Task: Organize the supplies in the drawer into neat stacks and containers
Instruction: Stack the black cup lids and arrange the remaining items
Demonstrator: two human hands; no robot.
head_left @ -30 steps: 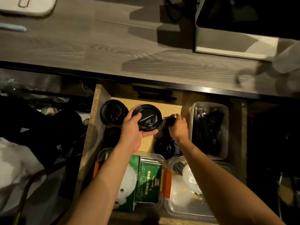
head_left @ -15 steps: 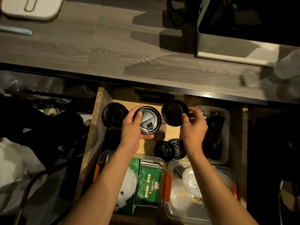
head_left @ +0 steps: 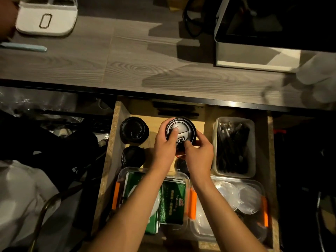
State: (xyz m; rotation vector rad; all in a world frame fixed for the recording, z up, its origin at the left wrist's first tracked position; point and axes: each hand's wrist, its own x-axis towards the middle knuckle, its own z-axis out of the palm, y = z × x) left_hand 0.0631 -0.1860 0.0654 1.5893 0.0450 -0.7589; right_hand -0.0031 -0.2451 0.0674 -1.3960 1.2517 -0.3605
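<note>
A: How much room is there in the open wooden drawer (head_left: 109, 153) in the lower middle of the frame?

B: Little. A bare strip of its pale floor shows at the middle back, under the hands. Along the left wall sit two stacks of round black plastic cup lids (head_left: 134, 130), one behind the other. Against the right wall stands a clear rectangular plastic tub of black cutlery (head_left: 233, 145). The front edge is filled by a clear plastic box with orange clips holding green packets (head_left: 172, 200) and, to its right, a clear plastic box of translucent round lids (head_left: 240, 197).

A: And the edge above?

B: The dark rim of the grey wood-grain table (head_left: 127, 70) overhangs the drawer's back. On it sit a white tray (head_left: 46, 19) at upper left and a white-walled box (head_left: 254, 57) at upper right.

A: Where is the lid being handled?

B: A round black plastic lid with a sip flap (head_left: 181, 132) is held above the bare strip, between the two hands. The left hand (head_left: 166, 148) grips its left rim, thumb lying on the top. The right hand (head_left: 199, 155) pinches its near right edge, thumb on the flap. Both grips are clamped on it.

A: Anything below them?

B: Another small round black lid (head_left: 181, 165) lies on the drawer floor, partly hidden by the right wrist.
</note>
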